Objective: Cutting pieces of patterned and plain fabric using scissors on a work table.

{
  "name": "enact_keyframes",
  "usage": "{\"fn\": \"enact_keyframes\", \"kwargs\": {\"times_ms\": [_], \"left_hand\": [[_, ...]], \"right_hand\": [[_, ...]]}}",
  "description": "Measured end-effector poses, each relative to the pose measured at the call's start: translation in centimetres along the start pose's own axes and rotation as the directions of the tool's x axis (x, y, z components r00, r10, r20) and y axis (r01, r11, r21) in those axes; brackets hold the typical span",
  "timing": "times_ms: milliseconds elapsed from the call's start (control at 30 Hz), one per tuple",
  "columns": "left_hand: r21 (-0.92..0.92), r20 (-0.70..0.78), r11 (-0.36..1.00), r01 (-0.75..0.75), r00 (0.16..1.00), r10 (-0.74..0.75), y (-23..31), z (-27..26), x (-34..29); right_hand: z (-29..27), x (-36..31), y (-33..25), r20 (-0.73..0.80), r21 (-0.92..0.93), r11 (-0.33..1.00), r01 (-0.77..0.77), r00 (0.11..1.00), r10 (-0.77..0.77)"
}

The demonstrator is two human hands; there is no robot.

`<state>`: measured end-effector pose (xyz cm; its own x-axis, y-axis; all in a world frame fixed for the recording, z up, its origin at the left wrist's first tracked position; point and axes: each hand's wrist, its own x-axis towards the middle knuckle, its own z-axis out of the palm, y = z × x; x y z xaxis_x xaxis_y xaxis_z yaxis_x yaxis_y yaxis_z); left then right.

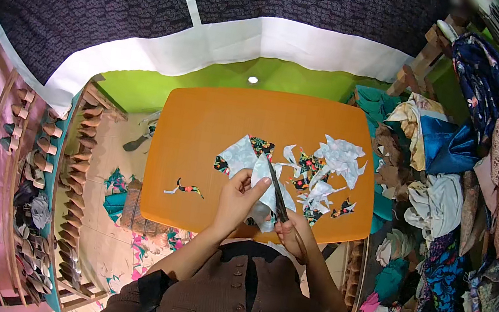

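Near the front of an orange table (196, 123), my left hand (239, 196) pinches a piece of fabric (261, 172), pale on one side. In my right hand (293, 234) is a pair of dark scissors (278, 195), its blades pointing up and away along the fabric's right edge. Whether the blades are parted I cannot make out. Just beyond my left hand lies another pale piece with a black floral print (236, 154). Several floral and pale scraps (339, 159) are heaped to the right of the scissors. A thin floral strip (187, 189) lies apart on the left.
Shelves of wooden shoe lasts (79, 177) stand on the left. Piles of mixed cloth (437, 205) crowd the right side. Fabric offcuts (117, 191) are scattered on the floor left of the table. A dark patterned curtain (309, 1) with a white border hangs before a green wall.
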<state>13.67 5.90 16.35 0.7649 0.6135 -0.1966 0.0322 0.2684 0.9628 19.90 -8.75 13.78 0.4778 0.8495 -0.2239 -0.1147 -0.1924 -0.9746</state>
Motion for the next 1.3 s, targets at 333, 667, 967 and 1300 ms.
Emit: {"fn": "enact_keyframes", "kwargs": {"times_ms": [333, 667, 967, 1300], "left_hand": [[0.167, 0.045, 0.981, -0.102, 0.994, 0.096, -2.0, 0.0, 0.1], [0.242, 0.064, 0.967, -0.081, 0.996, 0.067, -1.4, -0.3, 0.1], [0.360, 0.106, 0.930, -0.078, 0.994, 0.043, 0.0, -0.3, 0.1], [0.221, 0.112, 0.975, -0.018, 0.994, -0.007, 0.0, -1.2, 1.1]], "right_hand": [[0.4, 0.2, 0.1, -0.088, -0.172, 0.980, 0.101, 0.989, -0.118], [0.8, 0.2, 1.4, -0.093, -0.118, 0.989, 0.094, 0.990, -0.105], [0.6, 0.6, 2.1, -0.077, 0.010, 0.997, 0.077, 0.994, -0.076], [0.0, -0.1, -0.5, -0.038, -0.222, 0.975, 0.009, 0.999, -0.018]]}}
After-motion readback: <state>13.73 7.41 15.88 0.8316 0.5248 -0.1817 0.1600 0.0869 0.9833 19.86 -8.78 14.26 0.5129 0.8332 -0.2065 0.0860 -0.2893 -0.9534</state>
